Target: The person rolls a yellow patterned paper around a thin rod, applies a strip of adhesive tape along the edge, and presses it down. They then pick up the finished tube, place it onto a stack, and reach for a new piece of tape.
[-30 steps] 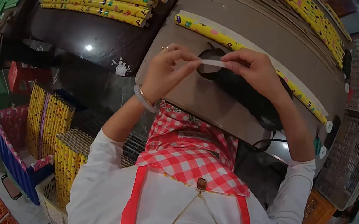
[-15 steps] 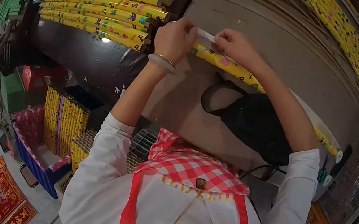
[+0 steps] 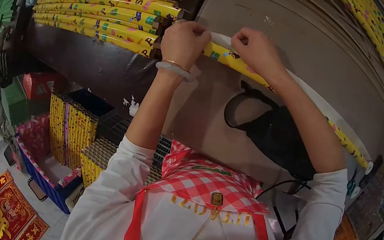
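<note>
A long yellow printed tube (image 3: pixel 242 68) lies slantwise across the brown cardboard. Along its far side shows the white edge of its paper wrap (image 3: pixel 223 38). My left hand (image 3: pixel 183 42) is closed at the tube's left end, fingertips pinched where the white edge begins. A little to its right, my right hand (image 3: pixel 256 53) is also closed, thumb and finger pinched at the same white edge. My fingers hide the exact hold. My right forearm passes over the middle of the tube.
Several finished yellow tubes (image 3: pixel 103 12) lie left of my left hand. A black strapped item (image 3: pixel 276 135) rests on the cardboard under my right forearm. Stacked cardboard sheets (image 3: pixel 294 7) and more yellow tubes (image 3: pixel 375 39) are at the back right. A lined blue crate (image 3: pixel 46 174) stands below left.
My view has shifted slightly. Both hands remain pinched near the tube's left end, the right one slightly farther right. More of the white edge shows beyond my right forearm.
</note>
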Demonstrator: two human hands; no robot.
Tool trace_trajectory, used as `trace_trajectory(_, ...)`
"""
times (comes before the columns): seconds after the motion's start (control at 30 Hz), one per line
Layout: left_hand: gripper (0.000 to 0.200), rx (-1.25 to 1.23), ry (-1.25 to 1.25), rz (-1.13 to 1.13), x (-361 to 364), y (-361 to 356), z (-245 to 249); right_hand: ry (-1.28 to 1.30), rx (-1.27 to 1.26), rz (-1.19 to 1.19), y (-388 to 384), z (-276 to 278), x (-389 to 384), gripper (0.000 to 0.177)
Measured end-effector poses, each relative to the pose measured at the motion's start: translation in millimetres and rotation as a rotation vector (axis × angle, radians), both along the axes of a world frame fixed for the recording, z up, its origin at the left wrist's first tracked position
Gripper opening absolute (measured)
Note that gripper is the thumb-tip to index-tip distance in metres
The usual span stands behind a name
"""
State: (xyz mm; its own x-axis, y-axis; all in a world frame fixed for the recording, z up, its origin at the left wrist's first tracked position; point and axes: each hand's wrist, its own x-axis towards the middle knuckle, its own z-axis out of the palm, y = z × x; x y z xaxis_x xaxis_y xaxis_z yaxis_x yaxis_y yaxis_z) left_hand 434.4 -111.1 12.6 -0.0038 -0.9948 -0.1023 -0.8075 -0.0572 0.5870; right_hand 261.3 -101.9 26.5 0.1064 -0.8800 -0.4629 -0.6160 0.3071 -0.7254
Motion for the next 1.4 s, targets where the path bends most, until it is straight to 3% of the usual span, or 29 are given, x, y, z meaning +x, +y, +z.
trace_trajectory(0.13, 0.022, 0.071, -0.037, 0.059, -5, 0, 7, 0.013, -0.010, -0.008, 0, -5, 2, 0.022)
trace_trajectory(0.2, 0.022, 0.063, -0.053, 0.070, -5, 0, 3, 0.055, -0.178, 0.018, 0, -16, 1, 0.025)
trace_trajectory(0.4, 0.023, 0.079, -0.192, 0.092, -13, -7, 4, 0.129, -0.285, 0.037, -1, -26, 2, 0.027)
trace_trajectory(0.73, 0.022, 0.116, -0.268, 0.104, -18, -6, 9, 0.127, -0.224, -0.037, 2, -23, 8, 0.025)
trace_trajectory(0.8, 0.022, 0.119, -0.261, 0.112, -17, -7, 6, 0.126, -0.267, -0.053, 1, -25, 9, 0.019)
trace_trajectory(0.9, 0.022, 0.117, -0.275, 0.118, -19, -6, 5, 0.166, -0.234, -0.049, 1, -22, 9, 0.025)
trace_trajectory(1.4, 0.017, 0.174, -0.286, 0.151, -25, -7, 16, 0.156, -0.159, -0.060, 0, -19, 10, 0.024)
